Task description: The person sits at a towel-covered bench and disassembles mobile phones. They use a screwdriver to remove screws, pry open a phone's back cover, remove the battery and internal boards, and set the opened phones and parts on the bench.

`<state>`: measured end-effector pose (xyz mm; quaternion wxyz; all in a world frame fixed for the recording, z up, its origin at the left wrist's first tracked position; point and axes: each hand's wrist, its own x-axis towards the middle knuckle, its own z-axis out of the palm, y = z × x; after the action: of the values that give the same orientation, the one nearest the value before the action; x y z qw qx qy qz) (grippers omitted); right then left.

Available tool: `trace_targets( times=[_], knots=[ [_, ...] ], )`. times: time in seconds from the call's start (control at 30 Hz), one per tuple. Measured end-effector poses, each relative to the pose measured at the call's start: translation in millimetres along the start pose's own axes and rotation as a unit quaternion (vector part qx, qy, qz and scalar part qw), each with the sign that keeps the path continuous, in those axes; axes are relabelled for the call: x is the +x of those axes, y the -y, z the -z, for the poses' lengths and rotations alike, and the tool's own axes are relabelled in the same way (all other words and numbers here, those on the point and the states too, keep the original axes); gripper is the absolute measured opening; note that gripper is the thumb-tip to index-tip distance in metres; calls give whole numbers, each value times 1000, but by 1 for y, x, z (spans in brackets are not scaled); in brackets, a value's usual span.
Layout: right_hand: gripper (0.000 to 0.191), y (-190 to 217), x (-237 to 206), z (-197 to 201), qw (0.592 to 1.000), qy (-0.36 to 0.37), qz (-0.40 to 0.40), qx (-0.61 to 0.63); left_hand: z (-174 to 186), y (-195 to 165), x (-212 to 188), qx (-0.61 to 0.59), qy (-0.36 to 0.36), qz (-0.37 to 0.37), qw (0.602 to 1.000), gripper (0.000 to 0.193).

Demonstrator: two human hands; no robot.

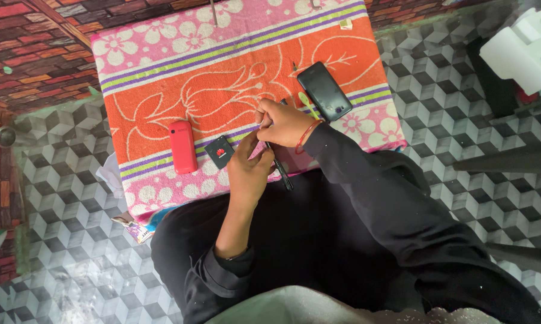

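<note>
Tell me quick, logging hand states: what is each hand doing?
Left hand: fingers curled up to the right hand; any grip cannot be told.
Right hand: closed on thin black pen-like tool.

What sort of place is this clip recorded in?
Probably a home floor used as an informal phone-repair spot. The person sits on cube-patterned flooring before a flowered towel, with a red phone, a battery and a black phone on it.

red phone [182, 146] 9 o'clock on floral towel [162, 72] | black battery [219, 151] just beside | black smartphone [324, 90] 1 o'clock | white foam block [522, 48] 2 o'clock
</note>
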<state>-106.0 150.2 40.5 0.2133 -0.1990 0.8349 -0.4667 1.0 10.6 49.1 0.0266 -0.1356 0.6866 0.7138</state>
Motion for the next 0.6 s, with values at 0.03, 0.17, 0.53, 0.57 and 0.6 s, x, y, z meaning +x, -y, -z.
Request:
trace_targets(
  times=[0.03, 0.17, 0.53, 0.57, 0.6],
  knots=[
    [33, 0, 0, -1, 1000, -7, 1, -7, -1, 0, 0, -6, -5, 3, 1000, 53],
    [34, -3, 0, -7, 999, -23, 20, -25, -2, 3, 0, 52, -20, 13, 998, 53],
    [16, -22, 1, -1, 996, -59, 69, -28, 26, 25, 15, -1, -31, -9, 999, 54],
    [14, -23, 2, 1, 996, -61, 66, -21, 27, 25, 15, -20, -37, 48, 998, 54],
    [13, -25, 2, 3, 996, -62, 62, -13, 28, 23, 14, -31, -40, 44, 998, 56]
  ],
)
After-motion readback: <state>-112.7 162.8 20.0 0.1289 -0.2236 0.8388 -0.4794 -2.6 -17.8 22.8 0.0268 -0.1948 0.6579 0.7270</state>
